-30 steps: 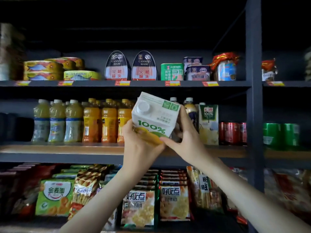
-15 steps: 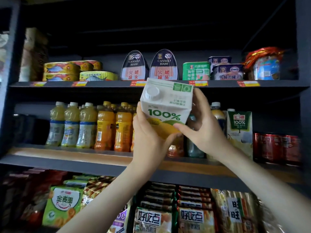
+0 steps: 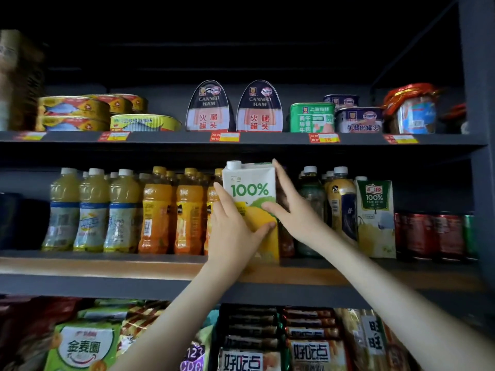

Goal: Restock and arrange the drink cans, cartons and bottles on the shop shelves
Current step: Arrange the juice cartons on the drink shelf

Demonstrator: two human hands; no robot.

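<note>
A white juice carton [image 3: 250, 187] marked "100%", with a round cap on top, stands upright at the front of the middle shelf [image 3: 107, 266]. My left hand [image 3: 234, 231] grips its lower left side, thumb across the front. My right hand [image 3: 290, 210] holds its right side, fingers reaching up to the top corner. Orange juice bottles [image 3: 171, 212] stand just left of it, dark bottles [image 3: 312, 199] right behind my right hand. A second carton [image 3: 375, 218] stands further right.
Pale yellow bottles [image 3: 92, 210] fill the shelf's left part, red cans [image 3: 428, 235] its right end. Tins of fish and ham [image 3: 210, 108] line the upper shelf. Snack packs [image 3: 267, 341] sit below. A dark upright post [image 3: 479, 129] bounds the right side.
The carton was tilted in the air in front of the shelves. It has gone down and back and now stands upright on the middle shelf, both hands still on it.
</note>
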